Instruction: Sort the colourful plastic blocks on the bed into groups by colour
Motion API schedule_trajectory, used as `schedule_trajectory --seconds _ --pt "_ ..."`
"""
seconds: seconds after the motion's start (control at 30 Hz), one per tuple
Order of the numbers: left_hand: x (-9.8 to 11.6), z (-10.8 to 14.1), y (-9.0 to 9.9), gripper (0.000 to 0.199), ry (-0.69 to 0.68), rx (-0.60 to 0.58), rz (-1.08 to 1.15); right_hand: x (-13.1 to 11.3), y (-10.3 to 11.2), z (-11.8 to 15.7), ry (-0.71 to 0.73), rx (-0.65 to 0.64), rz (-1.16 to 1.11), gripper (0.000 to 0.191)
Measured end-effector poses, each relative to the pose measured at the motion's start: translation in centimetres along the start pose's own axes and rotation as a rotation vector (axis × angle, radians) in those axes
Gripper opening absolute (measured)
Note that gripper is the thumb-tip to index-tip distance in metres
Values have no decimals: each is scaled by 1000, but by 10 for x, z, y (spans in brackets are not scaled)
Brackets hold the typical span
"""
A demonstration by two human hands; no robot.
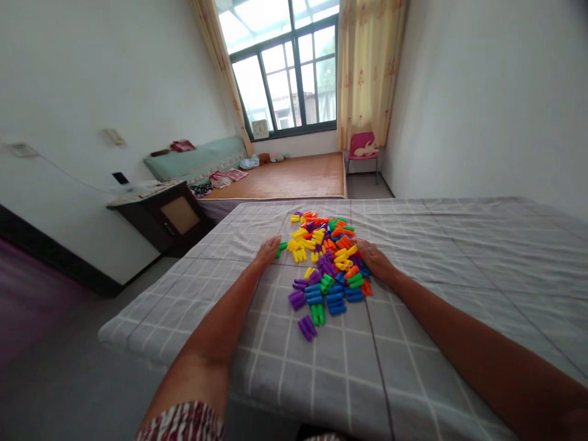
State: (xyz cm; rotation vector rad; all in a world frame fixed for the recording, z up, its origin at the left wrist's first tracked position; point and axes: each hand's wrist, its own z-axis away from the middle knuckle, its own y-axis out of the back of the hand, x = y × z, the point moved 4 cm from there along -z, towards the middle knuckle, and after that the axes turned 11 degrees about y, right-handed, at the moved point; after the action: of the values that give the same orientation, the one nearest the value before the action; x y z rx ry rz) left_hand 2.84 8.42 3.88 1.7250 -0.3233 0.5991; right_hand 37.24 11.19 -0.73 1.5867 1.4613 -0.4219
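Observation:
A loose pile of coloured plastic tube-shaped building pieces (pixel 327 264) lies on a grey checked cloth (pixel 271 367). My left hand (pixel 269 250) rests at the pile's left side, fingers stretched forward, beside a green piece (pixel 282 248). On the opposite side my right hand (pixel 373 258) lies against the pile's right edge, its fingers extended near orange and yellow pieces. Neither hand grips anything that I can see. Closest to me, a purple piece (pixel 307 328) lies a little apart from the others, below a green one (pixel 317 314).
Beyond the cloth-covered surface stands a bed with a brown mat (pixel 298 174), under a window (pixel 285 79). A dark cabinet (pixel 172 214) is at the left. A pink chair (pixel 362 146) holding a plush toy stands at the back right.

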Motion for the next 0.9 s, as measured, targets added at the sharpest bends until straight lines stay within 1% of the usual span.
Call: schedule_trajectory --seconds 0.07,0.13,0.17,0.2,0.23,0.27,0.3,0.33,0.37,0.4,0.43,0.47,0.53,0.6,0.67,0.73,0.8,0.9 --pt "12 3 -22 61 -64 -146 155 0 1 2 -6 -3 14 62" --pt "31 10 -43 66 -141 -344 305 1 3 4 -35 -9 2 59" --pt "40 12 -49 66 -180 -431 339 2 5 5 -49 -7 -9 57" --pt "48 10 -52 65 -215 -490 358 2 6 6 -61 1 -22 56" --pt "53 4 -51 64 -242 -506 369 3 8 7 -71 16 -32 55" --pt "55 -7 -47 63 -254 -473 374 3 9 8 -81 32 -38 54" --pt "54 -23 -42 63 -247 -398 375 3 10 8 -89 52 -40 53" --pt "51 -43 -35 63 -221 -295 366 4 10 8 -98 69 -38 53" --pt "46 -64 -29 63 -182 -191 329 4 11 9 -105 82 -31 52" --pt "41 -86 -26 62 -146 -113 258 5 10 9 -110 88 -25 52" --pt "37 -106 -26 58 -118 -68 170 5 10 9 -114 88 -19 52" --pt "33 -125 -29 55 -100 -49 91 6 10 9 -117 83 -16 52" --pt "29 -156 -39 47 -90 -65 -6 7 9 10 -128 70 -12 52" --pt "28 -174 -54 44 -98 -101 -21 7 10 10 -143 66 -15 53" --pt "31 -183 -67 47 -108 -137 -25 6 10 11 -159 63 -24 54" --pt "35 -182 -79 53 -120 -174 -23 6 10 11 -168 60 -28 54" --pt "42 -173 -87 59 -146 -229 2 6 11 11 -169 69 -21 53" --pt "56 -146 -96 65 -244 -374 113 10 15 10 -150 106 36 50"
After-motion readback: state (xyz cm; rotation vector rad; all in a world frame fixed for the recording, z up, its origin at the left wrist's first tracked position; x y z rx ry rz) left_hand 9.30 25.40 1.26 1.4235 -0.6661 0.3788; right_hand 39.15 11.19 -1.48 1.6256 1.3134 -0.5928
